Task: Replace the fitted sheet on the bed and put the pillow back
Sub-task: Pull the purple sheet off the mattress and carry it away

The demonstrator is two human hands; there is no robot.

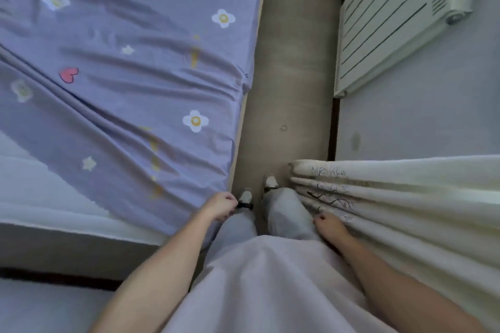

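Sheet half on, one corner bare.

The bare mattress corner lies left of the purple sheet; the left hand, nearer, curls at the sheet's edge (grip uncertain); the right hand hangs loose beside the curtain. No pillow visible.

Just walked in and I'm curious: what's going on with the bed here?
A person stands in the gap between the bed and a curtain, fitting a purple flowered sheet on the mattress. The left hand, fingers curled, is at the sheet's edge near the bed's corner and seems to grip it. The right hand hangs loose beside the curtain. The sheet is wrinkled, and bare mattress shows at the near left. No pillow is in view.
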